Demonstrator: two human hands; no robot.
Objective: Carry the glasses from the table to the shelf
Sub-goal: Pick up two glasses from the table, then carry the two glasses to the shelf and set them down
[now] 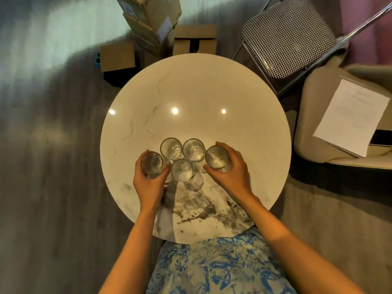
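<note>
Several clear drinking glasses stand close together on a round white marble table. My left hand is wrapped around the leftmost glass. My right hand grips the rightmost glass. Between them stand three more glasses: one at the back left, one at the back right, and one nearer me in the middle. No shelf is in view.
A folding chair with a checked seat stands at the far right of the table. A cream seat with papers sits to the right. Cardboard boxes are stacked on the floor beyond the table.
</note>
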